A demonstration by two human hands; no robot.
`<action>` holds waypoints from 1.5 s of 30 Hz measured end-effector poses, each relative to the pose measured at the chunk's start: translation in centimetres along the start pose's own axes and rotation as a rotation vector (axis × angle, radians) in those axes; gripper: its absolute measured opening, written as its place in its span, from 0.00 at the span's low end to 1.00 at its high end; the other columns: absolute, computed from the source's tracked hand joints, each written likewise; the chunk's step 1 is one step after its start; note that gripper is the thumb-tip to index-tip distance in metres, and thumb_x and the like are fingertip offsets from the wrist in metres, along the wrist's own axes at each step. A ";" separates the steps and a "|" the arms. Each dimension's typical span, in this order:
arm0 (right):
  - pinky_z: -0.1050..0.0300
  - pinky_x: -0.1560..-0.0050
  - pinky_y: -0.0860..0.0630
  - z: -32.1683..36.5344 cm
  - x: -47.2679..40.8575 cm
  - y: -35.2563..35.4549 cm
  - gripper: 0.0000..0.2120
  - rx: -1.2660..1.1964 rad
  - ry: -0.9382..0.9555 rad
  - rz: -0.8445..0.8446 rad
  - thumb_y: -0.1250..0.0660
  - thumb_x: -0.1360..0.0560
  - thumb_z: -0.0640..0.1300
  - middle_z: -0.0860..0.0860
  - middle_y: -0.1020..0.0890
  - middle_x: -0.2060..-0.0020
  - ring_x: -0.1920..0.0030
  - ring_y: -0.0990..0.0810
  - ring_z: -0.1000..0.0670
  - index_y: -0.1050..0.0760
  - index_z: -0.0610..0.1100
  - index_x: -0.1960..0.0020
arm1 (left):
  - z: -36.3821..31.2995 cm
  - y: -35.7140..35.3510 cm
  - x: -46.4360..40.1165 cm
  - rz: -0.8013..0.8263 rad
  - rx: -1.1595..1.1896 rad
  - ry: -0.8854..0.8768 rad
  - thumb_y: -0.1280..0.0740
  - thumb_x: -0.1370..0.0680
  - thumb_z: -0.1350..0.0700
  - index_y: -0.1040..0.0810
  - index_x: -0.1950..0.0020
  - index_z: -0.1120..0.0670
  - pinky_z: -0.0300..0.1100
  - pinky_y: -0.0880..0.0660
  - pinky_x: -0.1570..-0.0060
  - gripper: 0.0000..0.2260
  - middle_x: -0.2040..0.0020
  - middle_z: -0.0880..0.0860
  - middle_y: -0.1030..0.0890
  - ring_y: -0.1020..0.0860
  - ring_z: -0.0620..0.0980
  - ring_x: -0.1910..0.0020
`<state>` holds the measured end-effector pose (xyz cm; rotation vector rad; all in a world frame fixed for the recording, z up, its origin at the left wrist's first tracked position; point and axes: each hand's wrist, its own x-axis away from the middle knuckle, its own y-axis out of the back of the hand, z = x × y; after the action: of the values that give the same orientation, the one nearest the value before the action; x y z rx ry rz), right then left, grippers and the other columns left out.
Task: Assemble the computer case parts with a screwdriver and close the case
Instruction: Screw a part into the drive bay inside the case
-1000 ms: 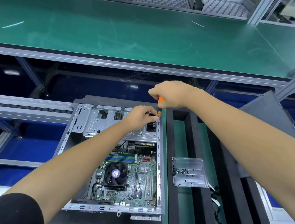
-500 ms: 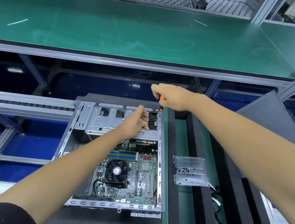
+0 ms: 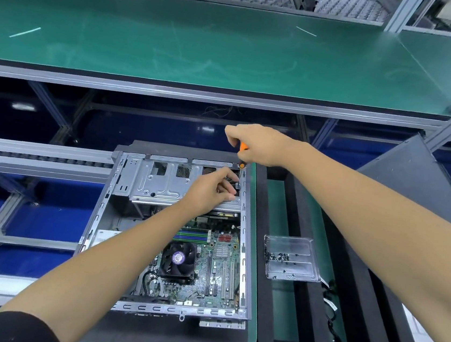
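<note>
An open computer case (image 3: 102,207) lies flat in front of me, its motherboard and black CPU fan (image 3: 179,259) showing. A silver drive cage (image 3: 158,180) spans the case's far end. My right hand (image 3: 258,145) grips an orange-handled screwdriver (image 3: 242,151), held upright with its tip at the case's far right corner. My left hand (image 3: 211,189) rests on the right end of the drive cage, fingers curled at a dark opening there. What the fingers touch is hidden.
A black foam tray (image 3: 287,262) lies right of the case, holding a clear plastic box (image 3: 290,258) with several small screws and some cables. A dark grey side panel (image 3: 409,175) leans at the far right. A green shelf (image 3: 205,42) runs across above.
My left hand has drawn back slightly from the far right corner toward me along the drive cage. My right hand stays at the corner with the screwdriver.
</note>
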<state>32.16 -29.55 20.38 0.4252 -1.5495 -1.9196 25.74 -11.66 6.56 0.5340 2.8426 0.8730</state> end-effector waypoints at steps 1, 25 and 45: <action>0.53 0.67 0.37 0.1 -0.1 0.0 0.07 0.092 -0.003 -0.016 0.36 0.25 0.41 0.53 0.26 0.62 0.65 0.30 0.51 0.34 0.48 0.52 | -0.1 0.0 0.0 -0.007 0.014 -0.002 0.25 0.24 0.59 0.25 0.40 0.48 0.35 0.23 0.56 0.16 0.54 0.46 0.16 0.18 0.42 0.58; 0.50 0.64 0.36 1.5 -0.7 0.6 0.04 0.210 -0.084 0.104 0.46 0.18 0.41 0.45 0.26 0.64 0.66 0.33 0.45 0.36 0.44 0.51 | 0.1 -0.4 -0.3 0.003 -0.031 -0.080 0.29 0.22 0.60 0.29 0.38 0.45 0.36 0.23 0.55 0.17 0.54 0.44 0.18 0.21 0.44 0.59; 0.52 0.67 0.36 0.8 0.7 0.8 0.05 -0.029 -0.196 0.123 0.44 0.22 0.34 0.44 0.24 0.62 0.66 0.32 0.45 0.37 0.43 0.49 | 0.1 -2.5 -1.2 -0.011 -0.294 0.072 0.27 0.25 0.55 0.28 0.46 0.51 0.45 0.46 0.51 0.13 0.54 0.30 0.26 0.30 0.43 0.46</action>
<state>31.41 -29.52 21.46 0.1282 -1.6281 -1.9320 26.10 -13.97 5.14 0.4556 2.7034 1.3027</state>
